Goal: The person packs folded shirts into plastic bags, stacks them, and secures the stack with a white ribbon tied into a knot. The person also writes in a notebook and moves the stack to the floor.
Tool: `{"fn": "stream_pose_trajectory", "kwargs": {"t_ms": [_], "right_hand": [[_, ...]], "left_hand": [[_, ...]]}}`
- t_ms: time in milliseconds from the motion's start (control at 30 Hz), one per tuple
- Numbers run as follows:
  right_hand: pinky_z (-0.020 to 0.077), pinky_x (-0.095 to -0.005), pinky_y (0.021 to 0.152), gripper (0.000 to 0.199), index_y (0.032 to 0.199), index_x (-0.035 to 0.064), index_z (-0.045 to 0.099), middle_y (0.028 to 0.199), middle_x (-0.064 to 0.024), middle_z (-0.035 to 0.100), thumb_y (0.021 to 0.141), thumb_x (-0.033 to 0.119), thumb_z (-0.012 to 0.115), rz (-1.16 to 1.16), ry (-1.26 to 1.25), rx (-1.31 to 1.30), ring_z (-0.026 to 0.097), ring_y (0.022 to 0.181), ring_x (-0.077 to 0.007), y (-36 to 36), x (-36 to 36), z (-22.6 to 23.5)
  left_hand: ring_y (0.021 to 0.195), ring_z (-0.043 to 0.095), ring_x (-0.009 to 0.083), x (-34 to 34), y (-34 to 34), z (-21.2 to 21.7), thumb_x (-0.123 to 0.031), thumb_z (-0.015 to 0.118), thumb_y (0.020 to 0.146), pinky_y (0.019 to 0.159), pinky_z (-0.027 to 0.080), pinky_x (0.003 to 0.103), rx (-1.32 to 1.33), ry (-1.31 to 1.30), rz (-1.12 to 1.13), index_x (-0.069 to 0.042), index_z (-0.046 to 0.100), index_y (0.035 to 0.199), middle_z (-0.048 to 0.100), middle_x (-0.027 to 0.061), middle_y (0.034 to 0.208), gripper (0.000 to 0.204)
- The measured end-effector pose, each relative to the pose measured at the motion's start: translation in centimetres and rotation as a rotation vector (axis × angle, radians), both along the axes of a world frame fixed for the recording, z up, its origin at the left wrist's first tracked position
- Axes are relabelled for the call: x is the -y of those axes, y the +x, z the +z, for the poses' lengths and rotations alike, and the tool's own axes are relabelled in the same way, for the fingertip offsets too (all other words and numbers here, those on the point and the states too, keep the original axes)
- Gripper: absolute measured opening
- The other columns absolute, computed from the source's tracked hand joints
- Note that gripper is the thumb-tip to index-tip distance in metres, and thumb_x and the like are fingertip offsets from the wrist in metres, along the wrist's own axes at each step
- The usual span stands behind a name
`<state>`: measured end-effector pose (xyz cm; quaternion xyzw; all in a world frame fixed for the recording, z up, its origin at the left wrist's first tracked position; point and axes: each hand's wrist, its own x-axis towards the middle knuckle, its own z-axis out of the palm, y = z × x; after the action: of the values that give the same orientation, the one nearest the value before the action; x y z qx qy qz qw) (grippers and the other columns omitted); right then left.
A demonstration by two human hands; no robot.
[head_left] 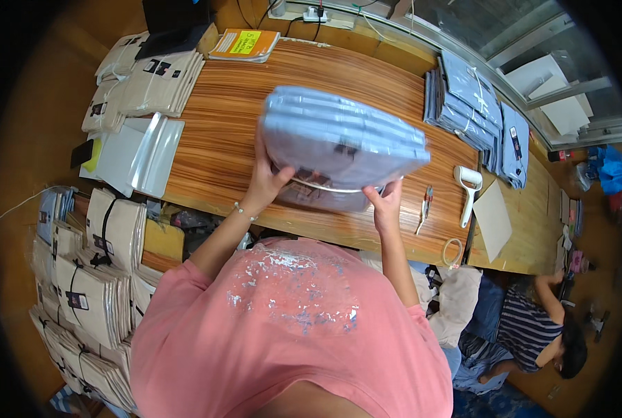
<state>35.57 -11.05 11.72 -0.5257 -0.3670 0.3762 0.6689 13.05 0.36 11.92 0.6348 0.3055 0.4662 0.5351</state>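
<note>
A thick bundle of folded light-blue garments in clear plastic bags (339,129) is tilted up over the wooden table (220,115). My left hand (268,180) is closed on its left lower edge, thumb on the near side. At its right lower edge, my right hand (386,200) grips it the same way, with the fingertips partly hidden behind. A white string (325,185) runs along the bundle's lower part between my hands. Just right of my right hand lie small snips (424,209). Beyond them is a white lint roller (467,195).
Tied blue garment bundles (464,101) sit at the back right. Beige garment stacks (154,80) and clear plastic bags (133,157) line the left, with more beige bundles (91,299) below. A notebook (245,45) lies at the back. Another person (534,331) works at lower right.
</note>
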Motion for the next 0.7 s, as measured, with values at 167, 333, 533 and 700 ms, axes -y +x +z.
{"fn": "stream_pose_trajectory", "kwargs": {"t_ms": [167, 333, 533, 700], "right_hand": [[0.0424, -0.032, 0.089, 0.056, 0.113, -0.002, 0.048, 0.106, -0.0079, 0.058, 0.064, 0.0, 0.077, 0.166, -0.181, 0.076, 0.055, 0.097, -0.0192, 2.8, 1.0, -6.6], [0.0447, -0.0323, 0.086, 0.054, 0.116, -0.0027, 0.046, 0.109, -0.0103, 0.058, 0.069, 0.002, 0.074, 0.232, -0.266, 0.111, 0.054, 0.099, -0.0181, 2.4, 0.9, -6.8], [0.0378, -0.0323, 0.095, 0.056, 0.123, -0.0029, 0.042, 0.117, -0.0138, 0.054, 0.078, 0.015, 0.071, 0.11, -0.285, -0.008, 0.049, 0.11, -0.0208, 1.1, -1.7, -0.4], [0.0429, -0.0345, 0.091, 0.058, 0.123, -0.0076, 0.042, 0.111, -0.0218, 0.058, 0.087, 0.034, 0.06, 0.188, -0.617, -0.003, 0.056, 0.103, -0.0259, 1.8, -1.9, -4.7]], "left_hand": [[0.107, 0.051, 0.0186, 0.7, -2.3, -8.8, -0.023, 0.08, 0.07, 0.094, 0.043, 0.033, 0.152, -0.25, -0.273, -0.008, 0.04, 0.128, 0.052, 0.0031, 0.117, 0.073], [0.104, 0.052, 0.0192, 0.5, -2.1, -11.6, -0.033, 0.079, 0.069, 0.089, 0.045, 0.032, 0.052, -0.213, -0.16, -0.005, 0.045, 0.121, 0.053, 0.0045, 0.113, 0.068], [0.107, 0.051, 0.0275, -0.8, 1.5, -2.3, -0.057, 0.056, 0.082, 0.093, 0.039, 0.036, -0.185, -0.014, 0.104, 0.007, 0.039, 0.122, 0.052, 0.0215, 0.117, 0.078], [0.113, 0.05, 0.033, -2.7, 0.5, -9.6, -0.049, 0.049, 0.089, 0.097, 0.037, 0.035, -0.408, -0.424, 0.001, 0.01, 0.037, 0.126, 0.051, 0.0271, 0.121, 0.071]]}}
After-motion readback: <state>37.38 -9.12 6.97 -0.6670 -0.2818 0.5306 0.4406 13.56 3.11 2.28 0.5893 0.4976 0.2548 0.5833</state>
